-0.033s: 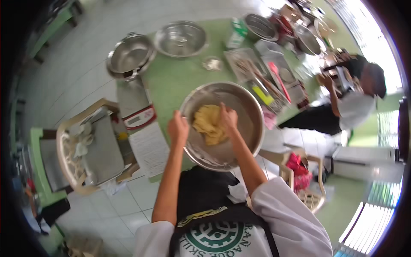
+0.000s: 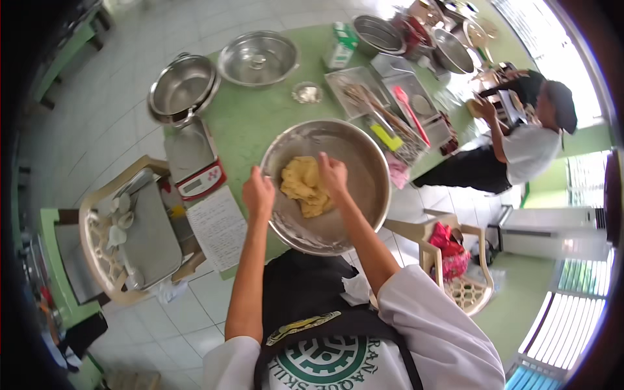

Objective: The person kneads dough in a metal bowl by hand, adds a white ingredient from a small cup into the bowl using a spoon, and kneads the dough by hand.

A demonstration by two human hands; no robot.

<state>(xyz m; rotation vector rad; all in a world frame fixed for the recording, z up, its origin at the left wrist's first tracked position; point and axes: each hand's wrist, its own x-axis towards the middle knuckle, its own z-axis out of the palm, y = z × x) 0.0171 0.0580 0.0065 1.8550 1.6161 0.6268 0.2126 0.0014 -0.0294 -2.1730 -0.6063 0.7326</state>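
Note:
A large steel mixing bowl (image 2: 370, 175) stands at the near edge of the green table, in front of my body. Lumpy yellow dough (image 2: 302, 185) lies in its left half, with pale smears on the bowl wall around it. My left hand (image 2: 259, 192) is closed on the bowl's left rim. Inside the bowl, my right hand (image 2: 333, 174) has its fingers curled against the right side of the dough; its fingertips are partly hidden.
A kitchen scale (image 2: 201, 182) and a handwritten sheet (image 2: 218, 227) lie left of the bowl. Steel pans (image 2: 185, 84), a steel basin (image 2: 257, 58), a carton (image 2: 340, 45) and a red spatula (image 2: 413, 117) stand beyond. Chairs (image 2: 465, 266) flank me; another person (image 2: 520, 143) works at right.
The whole scene has shifted slightly left in the picture and is sharper. My left hand stays on the rim and my right hand stays at the dough, whose shape looks slightly different.

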